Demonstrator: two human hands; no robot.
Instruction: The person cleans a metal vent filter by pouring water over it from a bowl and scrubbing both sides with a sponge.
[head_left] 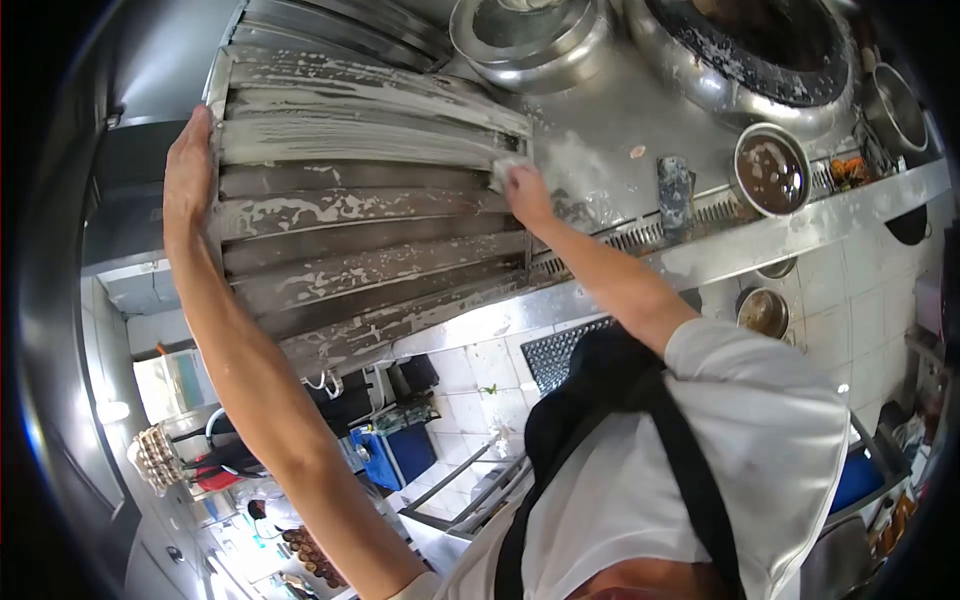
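Note:
A large metal baffle grease filter [370, 210] with long slats stands propped over the steel counter, streaked with white foam. My left hand [190, 175] grips its left side frame, the fingers lying along the edge. Near the right end of the slats, my right hand [527, 196] is closed on a whitish scrubbing pad [508, 172] and presses it against the metal. Foam is smeared smoothly along the upper slats and sits in patches on the lower ones.
Two wok burner rings [530, 45] [760, 60] are at the back of the wet counter [590, 130]. A bowl of brown liquid [772, 170] and a dark cylindrical block [675, 195] sit by the drain grate [715, 210]. Another person [285, 512] is far below left.

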